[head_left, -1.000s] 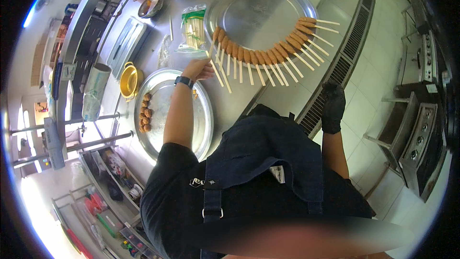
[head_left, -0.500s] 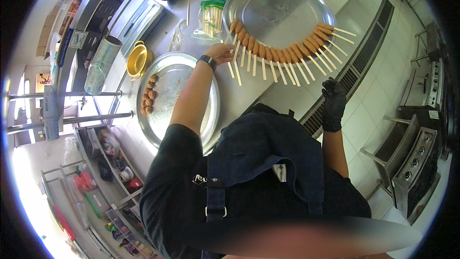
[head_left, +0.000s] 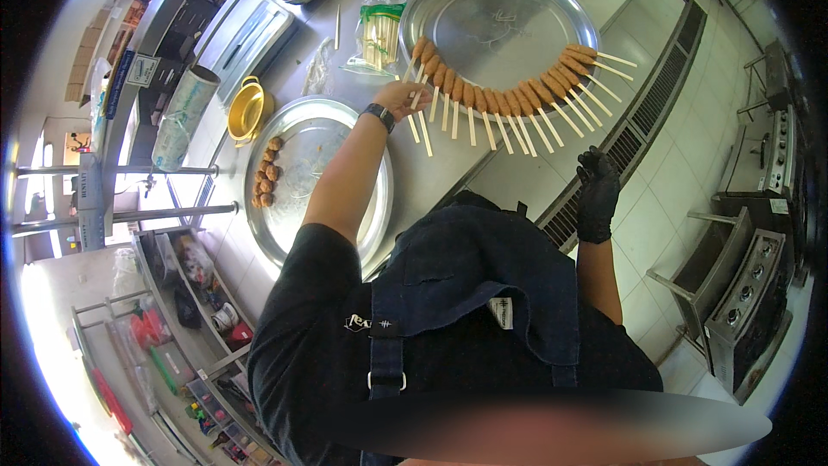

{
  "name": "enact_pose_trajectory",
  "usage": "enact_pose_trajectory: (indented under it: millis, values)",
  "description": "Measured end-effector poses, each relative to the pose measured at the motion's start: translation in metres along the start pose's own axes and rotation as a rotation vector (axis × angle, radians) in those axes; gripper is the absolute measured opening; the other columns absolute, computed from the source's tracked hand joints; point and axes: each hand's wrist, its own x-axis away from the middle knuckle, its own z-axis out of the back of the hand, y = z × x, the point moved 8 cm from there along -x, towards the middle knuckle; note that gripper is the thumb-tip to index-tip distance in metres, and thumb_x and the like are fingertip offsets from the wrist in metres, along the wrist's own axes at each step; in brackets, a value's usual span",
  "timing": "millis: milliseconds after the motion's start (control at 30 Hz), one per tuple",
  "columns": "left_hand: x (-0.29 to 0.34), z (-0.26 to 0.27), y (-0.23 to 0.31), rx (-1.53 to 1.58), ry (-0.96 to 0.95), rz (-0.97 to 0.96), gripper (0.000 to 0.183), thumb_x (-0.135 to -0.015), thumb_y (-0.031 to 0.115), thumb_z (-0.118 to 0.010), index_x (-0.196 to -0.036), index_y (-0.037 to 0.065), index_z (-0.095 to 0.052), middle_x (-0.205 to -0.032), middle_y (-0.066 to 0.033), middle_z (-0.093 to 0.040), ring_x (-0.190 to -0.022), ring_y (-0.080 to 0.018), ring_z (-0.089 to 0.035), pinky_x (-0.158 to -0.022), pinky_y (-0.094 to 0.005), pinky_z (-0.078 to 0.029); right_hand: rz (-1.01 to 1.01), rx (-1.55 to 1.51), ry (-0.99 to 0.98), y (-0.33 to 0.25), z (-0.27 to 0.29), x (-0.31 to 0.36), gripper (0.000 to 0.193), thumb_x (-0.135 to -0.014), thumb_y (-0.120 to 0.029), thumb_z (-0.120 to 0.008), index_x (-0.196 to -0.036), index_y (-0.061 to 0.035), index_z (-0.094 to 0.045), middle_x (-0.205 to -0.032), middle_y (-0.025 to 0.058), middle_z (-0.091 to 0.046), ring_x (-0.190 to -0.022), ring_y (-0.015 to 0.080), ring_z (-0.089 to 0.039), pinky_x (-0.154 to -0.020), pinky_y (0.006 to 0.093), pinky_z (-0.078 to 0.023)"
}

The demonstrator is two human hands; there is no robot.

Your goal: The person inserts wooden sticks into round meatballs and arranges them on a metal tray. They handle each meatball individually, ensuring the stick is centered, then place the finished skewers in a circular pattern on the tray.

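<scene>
Head view: little change across the worktop (head_left: 423, 181) over the last second, mostly a shift of framing. On the upper tray (head_left: 504, 43), skewers (head_left: 492, 102) in a curved row along the near rim, same spread as before. Right hand (head_left: 597, 194), black-gloved: loosely half-open, nothing held, beyond the worktop's edge. Left hand (head_left: 400, 98), bare: still at the row's left end, fingers bent against the end sticks (head_left: 427, 135); cannot tell how firmly gripped. Probably fine adjustment, little new progress.
</scene>
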Motion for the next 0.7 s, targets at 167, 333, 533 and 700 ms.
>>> enact_pose_trajectory:
  millis: [167,333,533,700]
  values:
    - [0.007,0.008,0.006,-0.001,0.196,-0.094,0.019,-0.091,0.019,-0.056,-0.092,0.001,-0.059,-0.081,-0.0104,-0.064,-0.068,-0.0167,-0.065,-0.054,-0.0252,-0.054,-0.021,0.004,0.021,0.001,0.001,0.001,0.032,-0.097,-0.029,-0.044,-0.113,-0.0062,-0.06,-0.102,0.0074,-0.062,-0.1,0.0197,-0.058,-0.088,0.0356,-0.045]
    - [0.005,0.013,0.013,-0.112,0.278,-0.194,0.024,-0.092,0.023,-0.052,-0.088,0.001,-0.059,-0.076,-0.0079,-0.062,-0.058,-0.0132,-0.059,-0.044,-0.0246,-0.044,-0.039,0.007,0.001,0.002,-0.002,0.005,0.03,-0.097,-0.027,-0.045,-0.112,-0.006,-0.061,-0.101,0.0066,-0.062,-0.098,0.0187,-0.058,-0.087,0.0348,-0.045]
    - [0.008,0.023,0.032,-0.43,0.358,-0.36,0.029,-0.09,0.024,-0.05,-0.082,-0.002,-0.06,-0.068,-0.0079,-0.061,-0.051,-0.0135,-0.057,-0.042,-0.027,-0.043,-0.029,-0.065,0.016,0.003,-0.001,0.001,0.031,-0.097,-0.028,-0.045,-0.111,-0.0055,-0.06,-0.102,0.0067,-0.062,-0.099,0.0185,-0.058,-0.088,0.0343,-0.045]
    - [0.019,0.026,0.051,-0.5,0.335,-0.397,0.032,-0.09,0.024,-0.048,-0.079,-0.003,-0.061,-0.067,-0.0098,-0.064,-0.049,-0.0148,-0.06,-0.041,-0.0278,-0.044,-0.033,-0.016,0.019,0.003,0.001,0.002,0.032,-0.096,-0.03,-0.046,-0.111,-0.0061,-0.061,-0.1,0.007,-0.063,-0.099,0.0198,-0.059,-0.089,0.0368,-0.044]
